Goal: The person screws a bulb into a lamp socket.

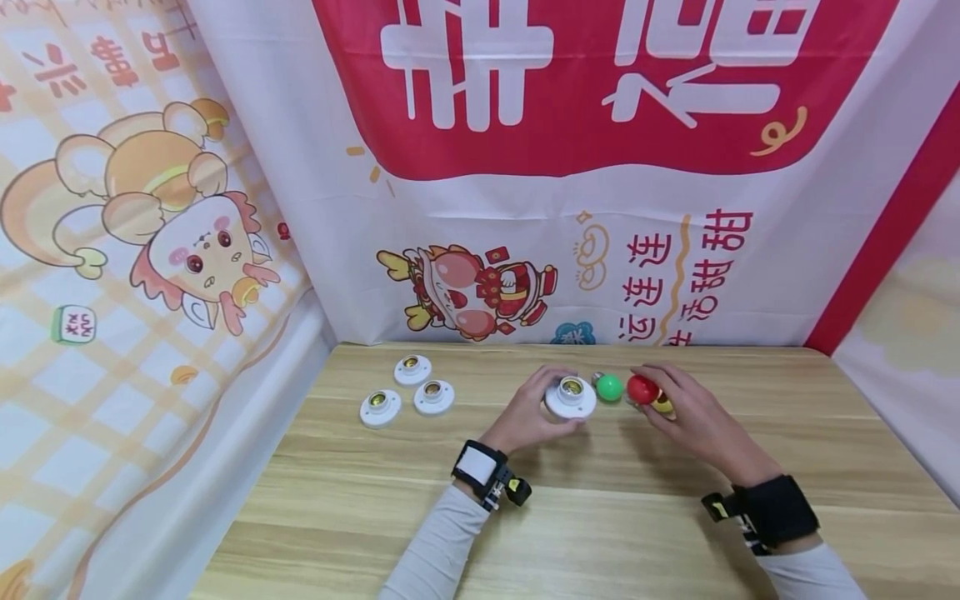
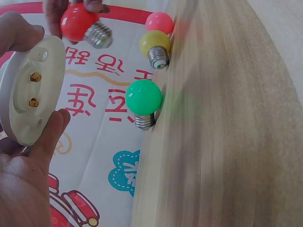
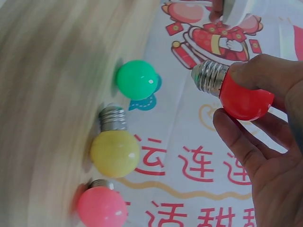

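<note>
My left hand (image 1: 527,419) grips a round white lamp holder (image 1: 561,403) by its rim, its threaded opening facing up in the head view. Two brass screws show on the holder's underside in the left wrist view. Between the thumb and fingers of my right hand (image 1: 697,421) is a red light bulb (image 3: 246,98), held by its globe with the metal screw base pointing toward the lamp holder. Bulb and holder are apart. On the table below lie a green bulb (image 1: 610,388), a yellow bulb (image 3: 115,153) and a pink bulb (image 3: 102,207), the last two partly hidden by my right hand in the head view.
Three more white lamp holders, a front one (image 1: 380,409), a back one (image 1: 412,370) and a right one (image 1: 434,398), stand at the table's left. A printed cloth (image 1: 465,200) hangs behind the wooden table (image 1: 585,525), and another cloth (image 1: 142,350) hangs at the left.
</note>
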Motion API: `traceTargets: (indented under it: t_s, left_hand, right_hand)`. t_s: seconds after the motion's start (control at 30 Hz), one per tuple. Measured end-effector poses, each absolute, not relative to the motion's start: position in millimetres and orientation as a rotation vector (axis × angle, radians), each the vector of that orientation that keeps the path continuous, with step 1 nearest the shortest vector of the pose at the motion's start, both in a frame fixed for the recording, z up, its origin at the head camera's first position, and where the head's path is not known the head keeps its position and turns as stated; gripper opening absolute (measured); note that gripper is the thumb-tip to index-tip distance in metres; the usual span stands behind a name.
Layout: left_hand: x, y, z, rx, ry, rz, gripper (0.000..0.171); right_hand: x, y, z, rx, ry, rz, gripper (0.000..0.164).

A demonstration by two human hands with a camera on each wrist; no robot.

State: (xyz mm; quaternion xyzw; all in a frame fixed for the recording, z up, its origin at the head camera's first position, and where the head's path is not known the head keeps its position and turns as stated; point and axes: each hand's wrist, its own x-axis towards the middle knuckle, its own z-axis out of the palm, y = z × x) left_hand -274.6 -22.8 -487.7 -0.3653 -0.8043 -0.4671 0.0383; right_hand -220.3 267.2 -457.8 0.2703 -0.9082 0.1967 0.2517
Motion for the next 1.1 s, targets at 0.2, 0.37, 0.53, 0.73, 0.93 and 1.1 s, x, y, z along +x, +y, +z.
traceTargets:
  t_s: [0.2, 0.37, 0.53, 0.73, 0.93, 1.1]
  left_hand:
    - [-273, -23, -487, -1.137, -2.481, -1.438, 0.077]
    - [-271, -22, -486, -1.143, -2.469, -1.454, 0.076]
    - [-271, -23, -488, -1.147, -2.462, -1.454, 0.076]
    - [-271, -23, -489, -1.136, -2.481, -1.458, 0.076]
    - [-271, -24, -491, -1.139, -2.49, -1.467, 0.075]
    - [-270, -25, -491, -1.145, -2.497, -1.467, 0.075]
  right_hand:
    - [-219, 259, -449, 0.731, -2.467, 0.552, 0.069]
    - [-217, 255, -444, 0.735, -2.477, 0.568, 0.074]
    - [-217, 250, -438, 0.78, -2.447, 0.569, 0.072]
    - [-215, 243, -429, 0.824, -2.414, 0.571, 0.068]
    - [-215, 233, -421, 0.887, -2.367, 0.558, 0.068]
    - [-214, 225, -417, 0.913, -2.334, 0.562, 0.068]
